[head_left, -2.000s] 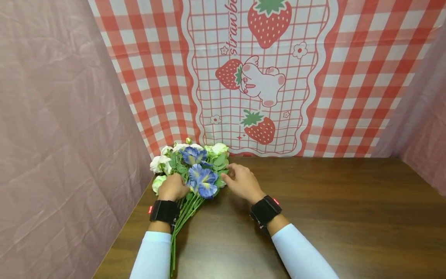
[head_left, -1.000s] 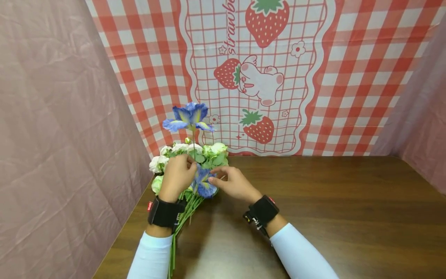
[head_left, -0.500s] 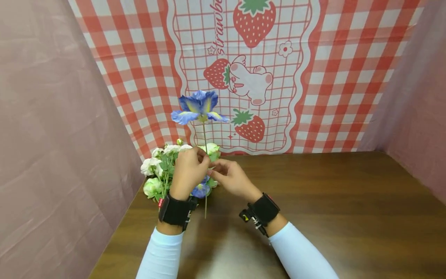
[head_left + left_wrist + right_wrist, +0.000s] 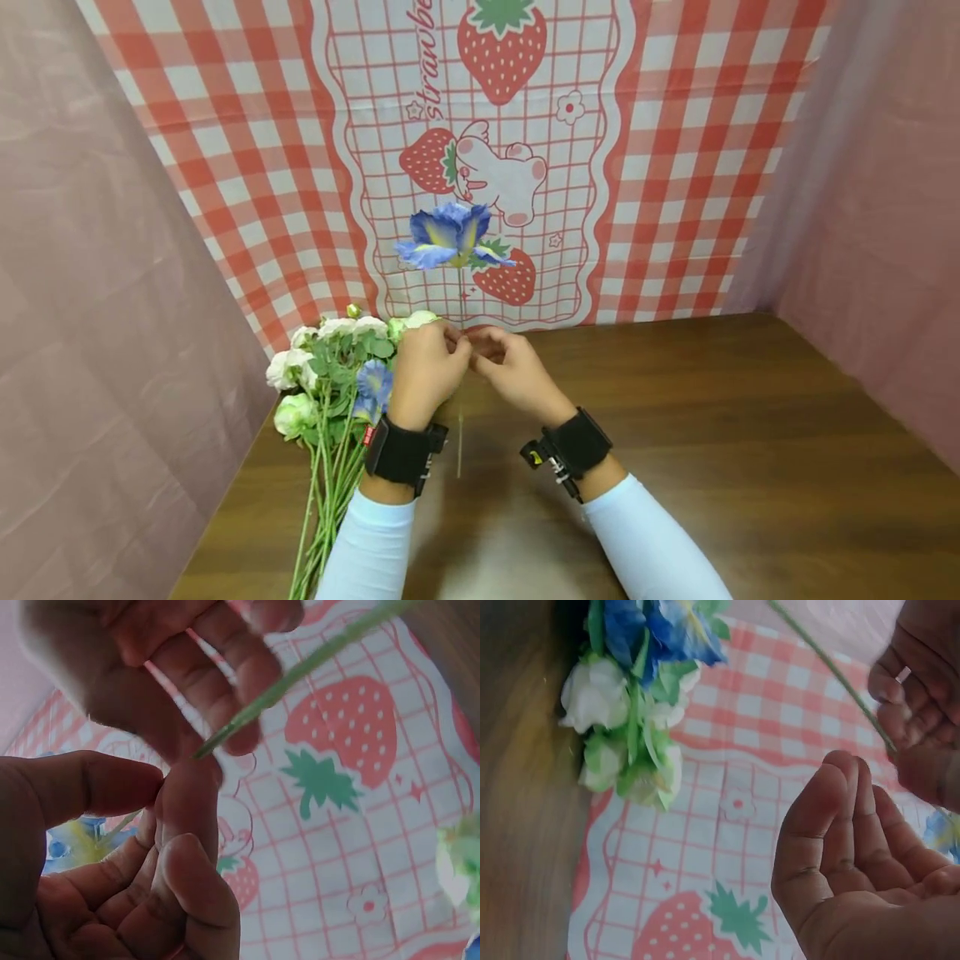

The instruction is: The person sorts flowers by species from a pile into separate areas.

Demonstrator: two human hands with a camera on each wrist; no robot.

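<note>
One blue iris (image 4: 450,237) with yellow streaks stands upright above the table, its thin stem (image 4: 460,450) hanging down between the hands. My left hand (image 4: 426,375) pinches that stem between thumb and forefinger, as the left wrist view shows too. Close beside it is my right hand (image 4: 519,379), fingers loosely bent around nothing. In the right wrist view the right fingertips (image 4: 840,766) sit just short of the green stem (image 4: 832,669). Left of the hands lies a bunch of white and pale green flowers (image 4: 296,412) with another blue iris (image 4: 372,385), partly behind the left hand.
The brown wooden table (image 4: 675,467) runs up to a red-and-white checked cloth (image 4: 697,167) with printed strawberries at the back. Pink drapes (image 4: 82,350) hang at both sides. The bunch's long green stems (image 4: 318,508) reach toward the front edge beside the left sleeve.
My left hand has drawn one iris up out of the bunch and carried it right, upright. The right hand has come alongside it. The view has swung a little to the right.
</note>
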